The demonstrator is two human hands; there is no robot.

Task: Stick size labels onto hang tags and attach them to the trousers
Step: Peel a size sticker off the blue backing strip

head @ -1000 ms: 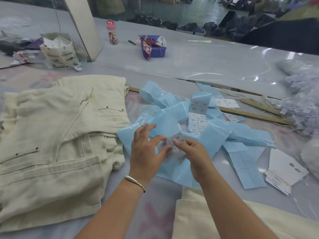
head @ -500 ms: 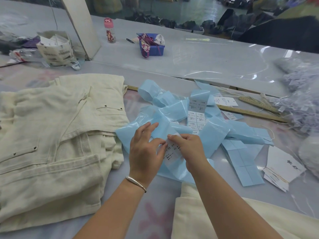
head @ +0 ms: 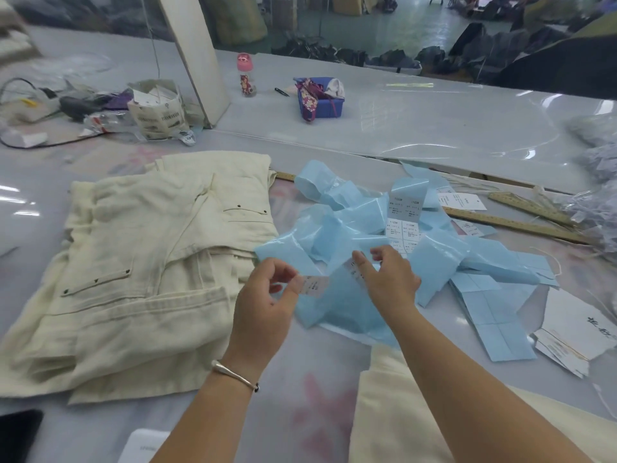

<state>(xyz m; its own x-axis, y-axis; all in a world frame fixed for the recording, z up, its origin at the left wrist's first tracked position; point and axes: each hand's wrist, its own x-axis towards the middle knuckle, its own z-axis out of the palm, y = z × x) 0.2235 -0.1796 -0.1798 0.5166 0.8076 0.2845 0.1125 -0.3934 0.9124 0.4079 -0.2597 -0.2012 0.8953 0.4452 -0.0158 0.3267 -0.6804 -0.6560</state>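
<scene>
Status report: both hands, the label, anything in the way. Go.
Left hand pinching a peeled size label. Right hand on the blue backing sheet. Hang tags lie right, trousers left. Nothing in the way.

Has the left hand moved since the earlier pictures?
Yes: the left hand, pinching a size label, has drawn left toward the trousers, away from the right hand.

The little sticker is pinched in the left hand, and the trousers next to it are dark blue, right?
Not quite. The head view shows the left hand pinching the little sticker, but the trousers lying beside it are cream, not dark blue. The blue you see is the pile of backing paper under the hands.
</scene>
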